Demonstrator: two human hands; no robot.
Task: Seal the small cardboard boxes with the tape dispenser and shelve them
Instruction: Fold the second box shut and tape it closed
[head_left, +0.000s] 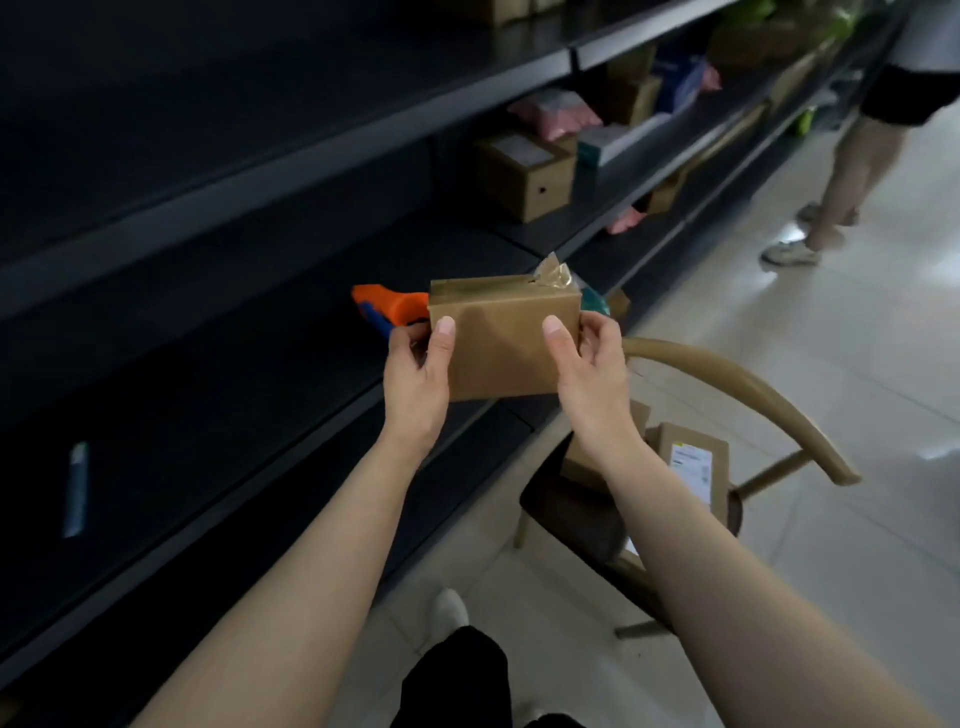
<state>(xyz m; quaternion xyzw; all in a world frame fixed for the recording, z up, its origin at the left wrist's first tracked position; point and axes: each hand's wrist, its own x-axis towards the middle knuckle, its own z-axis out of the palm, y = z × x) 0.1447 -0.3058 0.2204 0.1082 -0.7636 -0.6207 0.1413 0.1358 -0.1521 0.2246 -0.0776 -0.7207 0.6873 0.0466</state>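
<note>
While both thumbs press flat on its near face, the small cardboard box (501, 343) hangs in the air, gripped at its two ends: left hand (417, 374) fingers wrapped round the left end, right hand (589, 366) fingers round the right end. Box: plain brown card, rectangular, smooth; glossy tape along the top seam, ending in a crumpled loose tab (555, 271) at the far right corner. Position: just in front of the dark shelf's (218, 374) front lip, above the gap between shelving and chair.

Tape dispenser (389, 307): orange and blue plastic, lying on that shelf, partly hidden behind the box's left end. Open dark shelf surface runs leftward from it.

Upper shelf (597, 208), farther right: one brown carton (527, 174) with a pale label, pink and blue soft packets behind it.

Chair (748, 395): curved tan wooden back rail, dark seat, carrying two more cardboard boxes (691, 467), one labelled. Pale glossy tiled floor (857, 364) beyond, mostly open; another person's legs (841, 182) stand at far right.
</note>
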